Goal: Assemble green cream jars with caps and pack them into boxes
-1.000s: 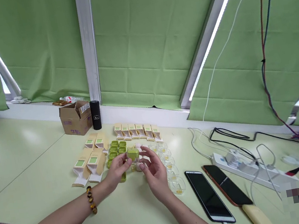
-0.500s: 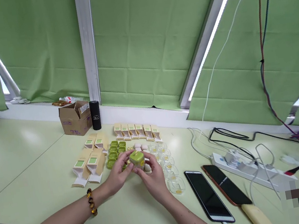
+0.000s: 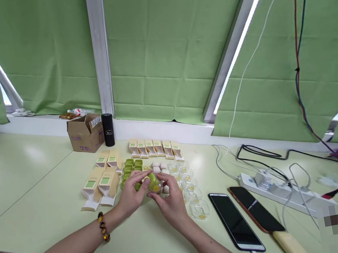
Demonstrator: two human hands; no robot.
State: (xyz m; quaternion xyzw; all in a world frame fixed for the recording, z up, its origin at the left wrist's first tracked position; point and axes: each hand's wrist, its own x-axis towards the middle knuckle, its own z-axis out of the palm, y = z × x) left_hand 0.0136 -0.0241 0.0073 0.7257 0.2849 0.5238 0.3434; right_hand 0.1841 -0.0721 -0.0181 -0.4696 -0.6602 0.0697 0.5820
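Between my two hands is a small clear container with a green lid (image 3: pixel 154 183) and a round yellow sticker, tilted onto its side above the table. My left hand (image 3: pixel 132 196) is closed on its green lid side. My right hand (image 3: pixel 172 198) grips the clear side with thumb and fingers. Just behind my left hand lie rows of green lids (image 3: pixel 129 167), partly covered by it. Small whitish pieces (image 3: pixel 156 167) sit beyond the container. To the right of my right hand stand clear cups (image 3: pixel 200 209) with yellow stickers, in rows.
Open cream paper boxes stand at the left (image 3: pixel 91 188) and in a back row (image 3: pixel 149 147). Behind are a cardboard box (image 3: pixel 86 136) and a black tumbler (image 3: pixel 108 130). To the right lie two phones (image 3: pixel 236 221) (image 3: pixel 255 208), a power strip (image 3: pixel 281 187) and cables.
The lidded container has turned from upright onto its side, its green lid now toward my left hand. Both hands have shifted slightly around it and still hold it.
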